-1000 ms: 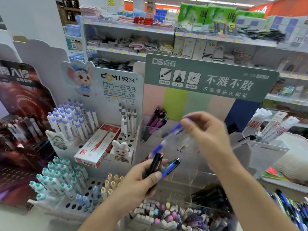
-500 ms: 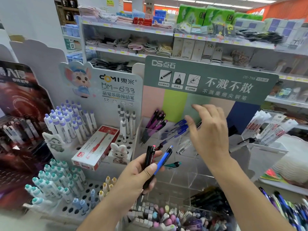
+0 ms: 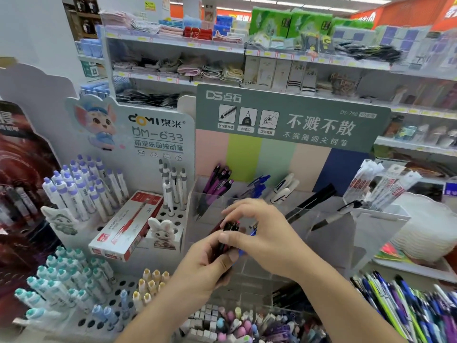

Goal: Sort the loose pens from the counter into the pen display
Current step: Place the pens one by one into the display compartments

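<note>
My left hand (image 3: 205, 264) is closed around two pens in front of the clear acrylic pen display (image 3: 329, 219). One is a black pen (image 3: 231, 227) with a red tip, the other a blue pen (image 3: 241, 252) that is mostly hidden. My right hand (image 3: 268, 240) reaches across from the right, and its thumb and fingers pinch the top of the black pen. In the display's back compartments stand purple pens (image 3: 218, 184), blue pens (image 3: 258, 186), white pens (image 3: 284, 188) and a long black pen (image 3: 312, 201).
A white stand (image 3: 158, 134) on the left holds lilac pens (image 3: 81, 186), teal pens (image 3: 59, 276) and a red-and-white pen box (image 3: 126, 226). A bin of erasers (image 3: 230, 323) sits below my arms. Loose coloured pens (image 3: 408, 308) lie at the lower right, with packaged refills (image 3: 380, 186) above them.
My right hand left a blue pen in the display's blue compartment, then came down to my left hand and pinched the black pen's top. My left hand stayed put with its pens.
</note>
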